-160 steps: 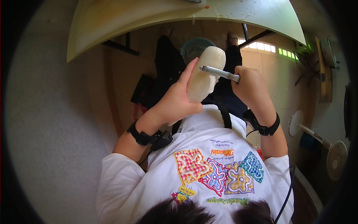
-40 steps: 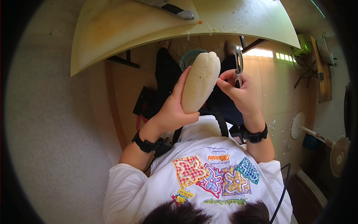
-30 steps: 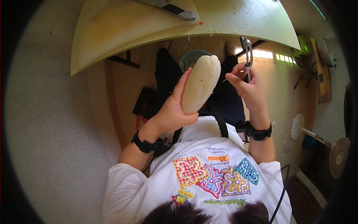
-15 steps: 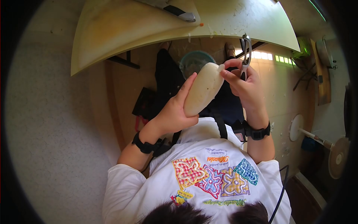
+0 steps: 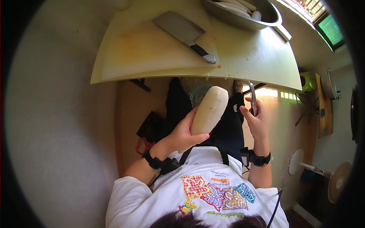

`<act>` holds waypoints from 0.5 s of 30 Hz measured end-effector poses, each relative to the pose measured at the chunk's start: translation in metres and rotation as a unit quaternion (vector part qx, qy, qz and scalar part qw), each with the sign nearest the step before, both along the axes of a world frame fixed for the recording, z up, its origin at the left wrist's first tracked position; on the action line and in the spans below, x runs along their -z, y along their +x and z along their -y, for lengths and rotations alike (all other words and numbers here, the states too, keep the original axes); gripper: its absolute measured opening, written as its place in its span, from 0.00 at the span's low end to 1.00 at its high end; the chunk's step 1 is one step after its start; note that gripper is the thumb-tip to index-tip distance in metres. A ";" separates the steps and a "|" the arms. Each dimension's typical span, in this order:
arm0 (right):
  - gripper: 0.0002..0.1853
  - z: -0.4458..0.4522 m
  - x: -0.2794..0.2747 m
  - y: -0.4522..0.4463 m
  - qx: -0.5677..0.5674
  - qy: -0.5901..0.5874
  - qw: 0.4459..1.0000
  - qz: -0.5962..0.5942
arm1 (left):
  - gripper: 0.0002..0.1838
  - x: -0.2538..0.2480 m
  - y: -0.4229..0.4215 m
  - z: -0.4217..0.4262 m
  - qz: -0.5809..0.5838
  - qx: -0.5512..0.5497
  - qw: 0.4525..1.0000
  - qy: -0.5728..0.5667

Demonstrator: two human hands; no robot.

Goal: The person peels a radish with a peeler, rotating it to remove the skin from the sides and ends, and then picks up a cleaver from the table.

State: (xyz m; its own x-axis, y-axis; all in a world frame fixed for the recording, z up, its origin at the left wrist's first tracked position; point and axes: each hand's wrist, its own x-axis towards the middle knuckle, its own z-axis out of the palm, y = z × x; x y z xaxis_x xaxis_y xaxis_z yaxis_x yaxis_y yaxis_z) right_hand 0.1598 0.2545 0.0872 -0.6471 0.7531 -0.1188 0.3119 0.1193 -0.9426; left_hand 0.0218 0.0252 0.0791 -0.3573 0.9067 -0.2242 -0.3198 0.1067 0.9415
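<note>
The left hand (image 5: 187, 133) clasps a long, smooth white radish (image 5: 211, 111); the right hand (image 5: 258, 121) curls around what looks like a silver metal peeler (image 5: 253, 93).

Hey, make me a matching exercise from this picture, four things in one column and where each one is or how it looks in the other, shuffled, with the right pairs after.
1. Cleaver
2. Peeler
3. Metal bowl
4. White vegetable

A. In the left hand
B. Holding pale vegetables
C. Flat, dark handle toward the table's near edge
D. In the right hand

Pairs: 1-C, 2-D, 3-B, 4-A
</note>
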 end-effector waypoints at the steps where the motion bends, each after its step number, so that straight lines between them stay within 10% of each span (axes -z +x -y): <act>1: 0.14 0.001 0.001 0.003 -0.016 -0.048 0.999 0.006 | 0.50 -0.003 -0.001 -0.001 0.028 -0.001 1.000 -0.009; 9: 0.08 0.025 -0.004 0.017 -0.137 -0.161 0.975 -0.072 | 0.48 -0.016 -0.006 -0.014 0.165 -0.028 0.981 0.098; 15: 0.17 0.044 -0.014 0.022 -0.203 0.039 0.978 0.027 | 0.35 0.009 -0.002 -0.021 0.314 0.006 0.934 0.174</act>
